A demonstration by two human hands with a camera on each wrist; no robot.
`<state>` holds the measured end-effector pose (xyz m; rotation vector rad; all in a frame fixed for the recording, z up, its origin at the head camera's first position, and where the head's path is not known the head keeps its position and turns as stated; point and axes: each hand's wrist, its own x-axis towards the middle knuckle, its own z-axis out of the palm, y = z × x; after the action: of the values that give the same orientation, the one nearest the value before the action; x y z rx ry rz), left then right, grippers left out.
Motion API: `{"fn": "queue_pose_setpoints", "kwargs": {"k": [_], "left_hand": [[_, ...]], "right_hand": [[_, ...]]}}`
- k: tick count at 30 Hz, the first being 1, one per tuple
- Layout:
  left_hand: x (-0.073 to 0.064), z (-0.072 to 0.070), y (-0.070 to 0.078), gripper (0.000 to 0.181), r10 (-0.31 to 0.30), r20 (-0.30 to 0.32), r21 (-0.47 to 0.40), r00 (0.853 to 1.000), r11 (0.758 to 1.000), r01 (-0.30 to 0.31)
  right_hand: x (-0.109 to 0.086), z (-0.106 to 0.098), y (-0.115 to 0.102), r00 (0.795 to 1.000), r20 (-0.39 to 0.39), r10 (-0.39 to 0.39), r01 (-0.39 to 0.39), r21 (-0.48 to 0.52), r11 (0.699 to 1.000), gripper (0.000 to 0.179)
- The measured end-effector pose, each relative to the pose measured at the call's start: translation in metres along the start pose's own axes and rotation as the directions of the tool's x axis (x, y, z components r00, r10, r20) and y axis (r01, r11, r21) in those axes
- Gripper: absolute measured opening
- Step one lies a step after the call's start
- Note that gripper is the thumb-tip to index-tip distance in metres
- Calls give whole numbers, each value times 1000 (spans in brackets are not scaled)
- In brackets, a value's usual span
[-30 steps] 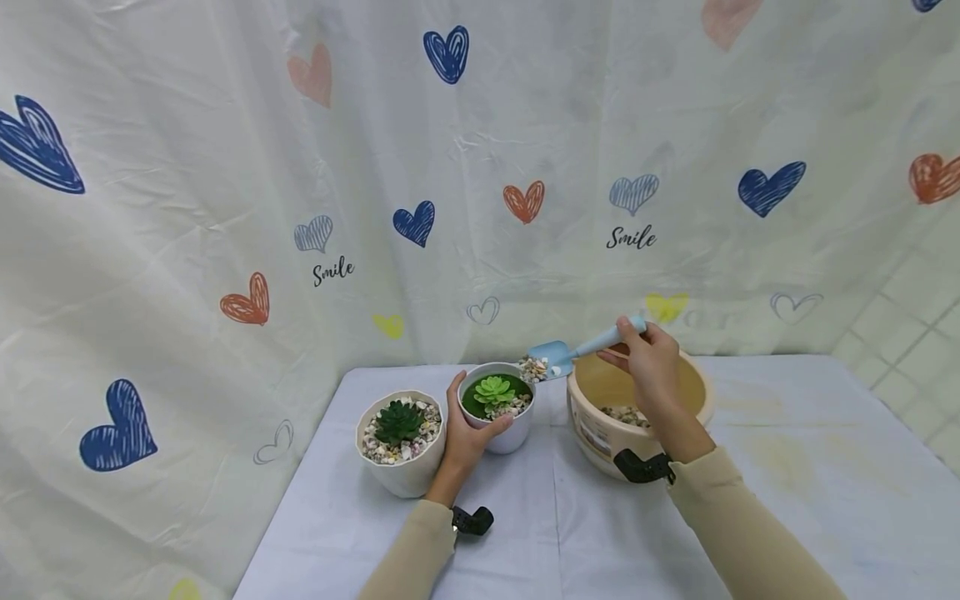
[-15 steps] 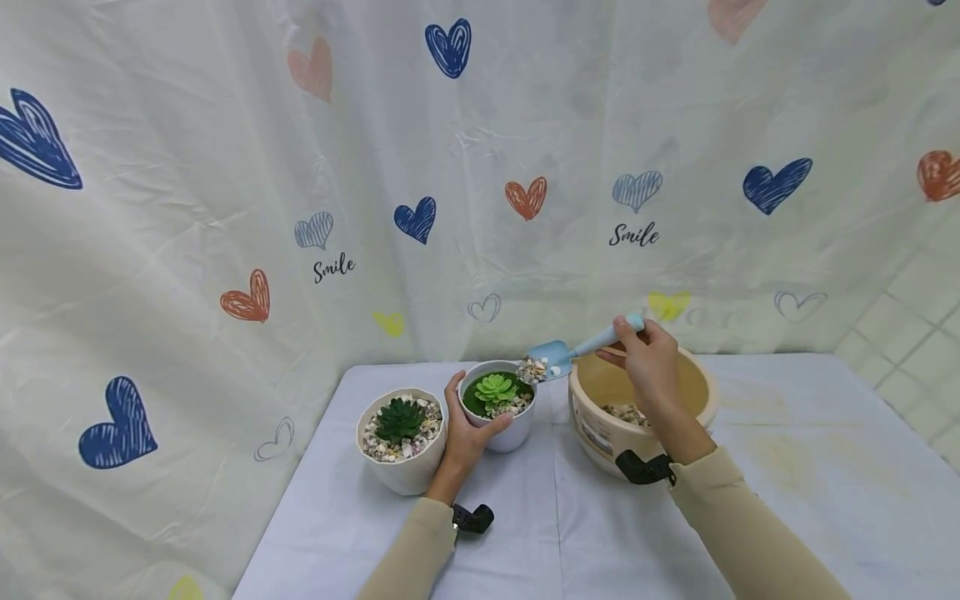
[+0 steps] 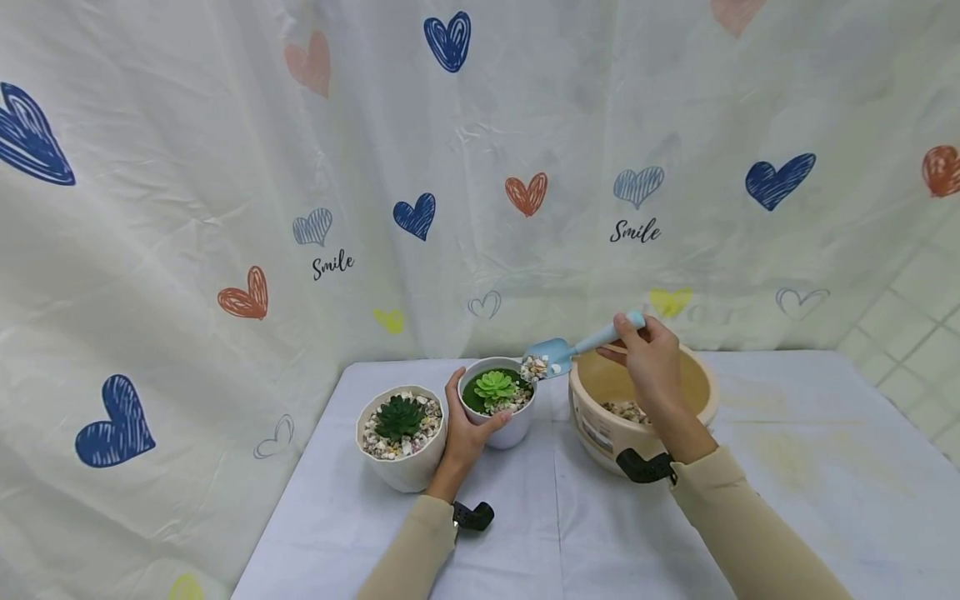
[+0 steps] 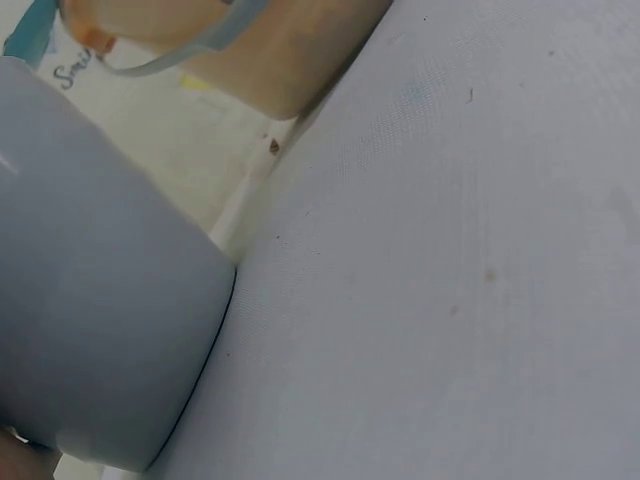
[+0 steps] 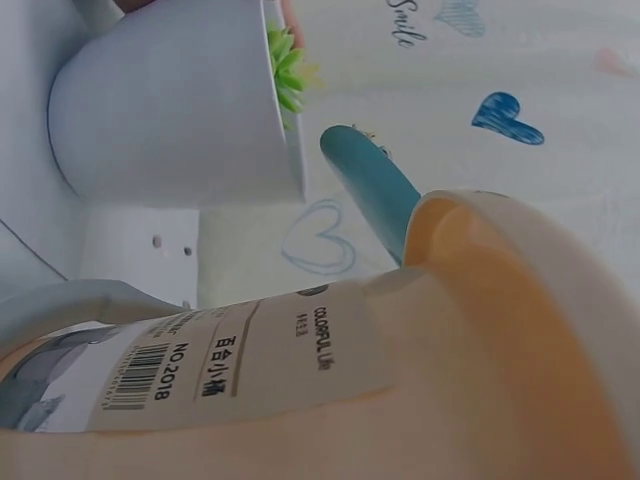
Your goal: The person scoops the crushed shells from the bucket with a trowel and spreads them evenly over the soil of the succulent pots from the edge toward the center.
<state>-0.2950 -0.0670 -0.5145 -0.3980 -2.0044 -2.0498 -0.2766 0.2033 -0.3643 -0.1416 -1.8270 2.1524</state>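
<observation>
My left hand (image 3: 467, 437) holds a small white flowerpot (image 3: 510, 435) round its side, thumb across the front. Inside it, a light-green succulent (image 3: 494, 387) stands on a green base, with pebbles along the right part. In the left wrist view the pot's wall (image 4: 100, 250) fills the left side. My right hand (image 3: 651, 362) pinches the handle of a light-blue trowel (image 3: 600, 337), whose blade carries pebbles (image 3: 535, 367) at the pot's right rim. In the right wrist view the trowel's blade (image 5: 370, 185) shows behind the bucket's rim, partly hidden.
A beige plastic bucket (image 3: 693, 383) with pebbles at its bottom stands below my right hand. Left of my left hand is a larger white pot (image 3: 408, 477) with a dark-green succulent and pebbles. A heart-print curtain (image 3: 480, 125) hangs behind the white-covered table (image 3: 517, 533).
The trowel blade has shifted very slightly left over the pot's rim. Both hands keep their holds, and the whole scene sits a little higher in the head view.
</observation>
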Motion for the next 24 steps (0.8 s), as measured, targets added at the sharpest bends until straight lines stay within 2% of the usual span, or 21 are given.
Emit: {"fn": "queue_pose_setpoints", "kwargs": {"k": [6,11,16,24], "left_hand": [[0,0,0,104,6,-3,2,1000,1000,-6],[-2,1,1,104,13,-33,59,999,998,-11],[-4,2,3,109,0,-62,115,998,993,7],[-4,3,2,111,-15,-76,128,997,991,24]], "right_hand": [[0,1,1,999,14,-34,35,-35,999,38],[0,1,4,998,32,-53,54,-45,998,36],[0,2,6,996,41,-73,76,-76,994,34],[-1,4,5,995,63,-78,85,-117,989,29]]}}
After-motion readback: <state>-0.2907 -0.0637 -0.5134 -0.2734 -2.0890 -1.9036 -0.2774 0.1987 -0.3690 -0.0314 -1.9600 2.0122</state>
